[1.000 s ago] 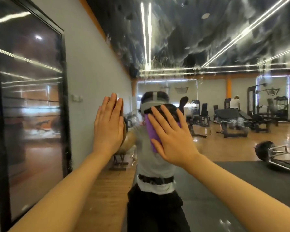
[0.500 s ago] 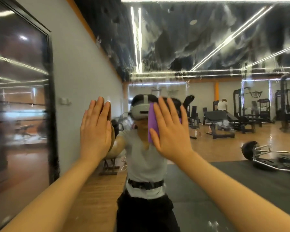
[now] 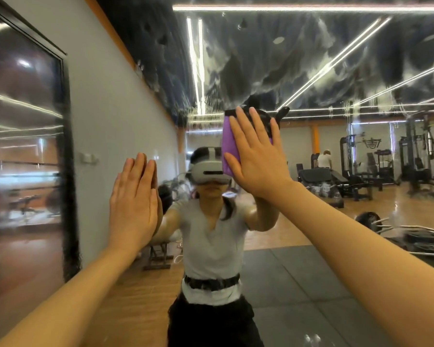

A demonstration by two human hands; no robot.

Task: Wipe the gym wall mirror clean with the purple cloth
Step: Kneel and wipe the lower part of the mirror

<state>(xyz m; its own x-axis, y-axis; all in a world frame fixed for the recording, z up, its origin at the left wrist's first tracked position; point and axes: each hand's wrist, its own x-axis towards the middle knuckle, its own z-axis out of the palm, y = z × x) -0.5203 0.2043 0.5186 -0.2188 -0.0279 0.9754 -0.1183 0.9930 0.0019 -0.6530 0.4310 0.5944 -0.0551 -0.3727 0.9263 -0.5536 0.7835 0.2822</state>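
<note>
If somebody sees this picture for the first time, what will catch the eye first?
First, the right hand pressing a purple cloth flat on the mirror at centre. Beside it, lower left, the left hand lies flat on the glass.

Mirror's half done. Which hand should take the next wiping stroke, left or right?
Right. The right hand already presses the folded purple cloth flat against the gym wall mirror with straight fingers. The left hand rests bare on the glass, lower down, and probably serves better as a brace.
</note>
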